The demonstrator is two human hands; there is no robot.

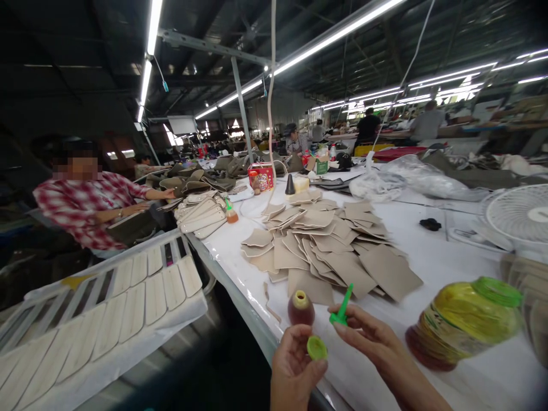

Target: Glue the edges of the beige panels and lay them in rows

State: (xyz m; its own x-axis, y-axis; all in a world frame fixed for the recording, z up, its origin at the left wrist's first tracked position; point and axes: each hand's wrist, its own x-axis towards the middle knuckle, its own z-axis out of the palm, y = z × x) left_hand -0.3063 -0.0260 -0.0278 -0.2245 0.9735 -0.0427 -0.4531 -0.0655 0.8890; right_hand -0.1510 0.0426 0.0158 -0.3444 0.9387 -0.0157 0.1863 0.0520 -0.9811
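Observation:
My left hand (295, 368), low in the head view, has its fingers closed around a round yellow-green cap (317, 347). Just right of it, my right hand (374, 342) pinches a green nozzle cap (342, 308) by its base, with the pointed tip upward. Behind my left hand a small squeeze bottle (301, 311) of brown liquid stands upright on the table, its yellow neck uncovered. A large clear jar (462, 325) with amber liquid and a green top is to the right of my right hand.
A heap of beige cut pieces (321, 240) covers the table's middle. Another nozzle bottle (231, 213) stands beside stacked pieces. At left, a person in a checked shirt (98, 200) works near a rack of pale panels (124, 302). A white fan (522, 214) is at right.

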